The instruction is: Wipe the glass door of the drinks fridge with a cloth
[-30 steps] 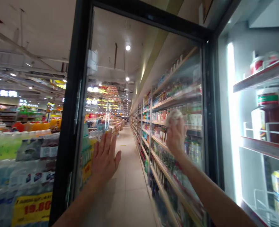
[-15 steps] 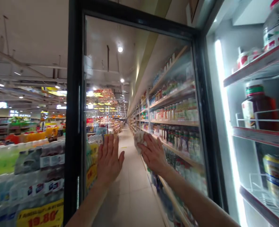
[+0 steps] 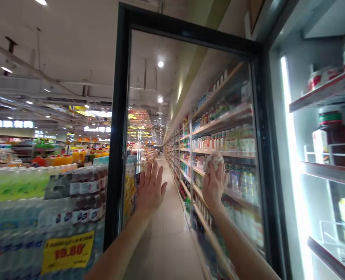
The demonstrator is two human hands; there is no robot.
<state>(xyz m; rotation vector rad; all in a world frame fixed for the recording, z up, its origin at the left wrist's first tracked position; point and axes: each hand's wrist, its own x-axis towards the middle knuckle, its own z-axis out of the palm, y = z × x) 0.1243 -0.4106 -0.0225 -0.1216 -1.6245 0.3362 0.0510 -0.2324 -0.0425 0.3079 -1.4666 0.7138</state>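
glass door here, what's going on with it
A person has both hands raised to the glass door, which stands open beside a lit cooler. The right hand holds a crumpled pale cloth up against the pane. The left hand is spread flat toward the glass, holding nothing. Bottles stand on the cooler's shelves to the right, and stacked drink packs with a yellow price sign are on the left.
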